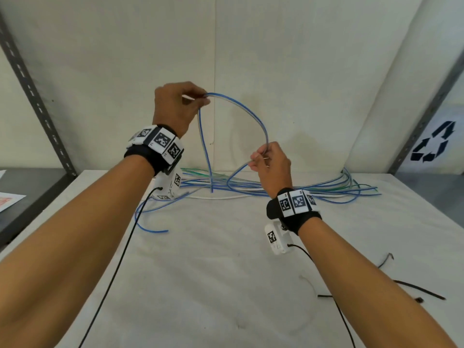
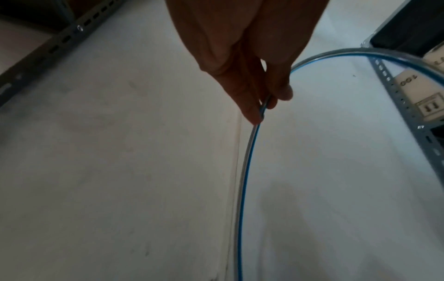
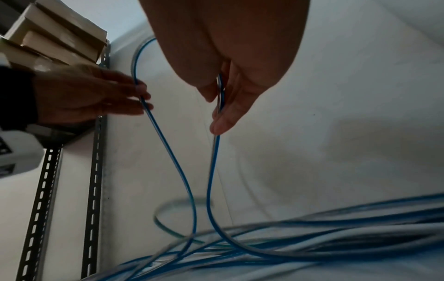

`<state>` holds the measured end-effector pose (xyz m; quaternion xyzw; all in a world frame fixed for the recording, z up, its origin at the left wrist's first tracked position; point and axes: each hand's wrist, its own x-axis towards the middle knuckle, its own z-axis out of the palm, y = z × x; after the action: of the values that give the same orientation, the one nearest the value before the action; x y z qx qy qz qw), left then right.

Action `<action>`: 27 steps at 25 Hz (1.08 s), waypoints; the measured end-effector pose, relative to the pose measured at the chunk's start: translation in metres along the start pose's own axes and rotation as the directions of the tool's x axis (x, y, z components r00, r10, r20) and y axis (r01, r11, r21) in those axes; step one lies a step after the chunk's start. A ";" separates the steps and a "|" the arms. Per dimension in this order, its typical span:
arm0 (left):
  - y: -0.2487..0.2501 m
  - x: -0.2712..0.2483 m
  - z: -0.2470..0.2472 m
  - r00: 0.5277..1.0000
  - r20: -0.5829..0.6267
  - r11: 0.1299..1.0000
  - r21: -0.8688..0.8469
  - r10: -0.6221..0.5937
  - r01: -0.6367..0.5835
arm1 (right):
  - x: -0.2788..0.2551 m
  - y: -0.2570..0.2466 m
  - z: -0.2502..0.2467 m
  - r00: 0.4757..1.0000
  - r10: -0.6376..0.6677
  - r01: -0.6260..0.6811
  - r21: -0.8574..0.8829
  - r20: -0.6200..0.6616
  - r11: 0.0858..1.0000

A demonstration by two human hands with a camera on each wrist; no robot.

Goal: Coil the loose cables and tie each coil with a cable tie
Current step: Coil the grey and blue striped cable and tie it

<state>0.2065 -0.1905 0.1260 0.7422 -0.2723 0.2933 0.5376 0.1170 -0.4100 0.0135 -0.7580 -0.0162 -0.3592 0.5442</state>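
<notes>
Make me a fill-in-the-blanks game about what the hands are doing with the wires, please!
1. Both hands hold up a cable whose colour is ____.
2. The hand raised higher in the head view is the ____ hand.
3. The right hand pinches the cable, which arches between the hands in the shape of a ____.
4. The black cable ties lie on the table near the person's ____ arm.

Missing words: blue; left; loop; right
</notes>
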 end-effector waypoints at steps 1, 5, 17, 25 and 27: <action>0.006 0.001 -0.002 0.999 -0.012 0.999 -0.019 0.044 -0.045 | -0.001 0.001 0.002 1.000 0.018 -0.018 0.001 0.020 1.000; 0.025 -0.009 -0.007 0.966 -0.012 0.965 0.030 0.259 -0.259 | 0.002 0.005 0.010 0.991 0.105 -0.104 -0.008 0.078 0.994; 0.046 -0.009 -0.042 0.907 0.147 0.890 0.183 0.395 -0.417 | 0.027 -0.045 0.020 0.988 0.153 -0.144 0.294 -0.008 0.945; 0.030 -0.053 -0.039 0.996 -0.004 0.990 -0.113 -0.089 0.088 | 0.029 -0.073 0.009 0.984 0.065 -0.028 0.221 -0.165 0.975; 0.025 -0.062 -0.030 0.955 -0.012 0.904 -0.327 -0.296 0.276 | 0.015 -0.062 0.014 0.986 0.164 -0.154 0.198 -0.034 0.968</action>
<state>0.1420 -0.1629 0.1041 0.6670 -0.1879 0.1854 0.6967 0.1103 -0.3788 0.0701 -0.6908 0.0231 -0.3299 0.6430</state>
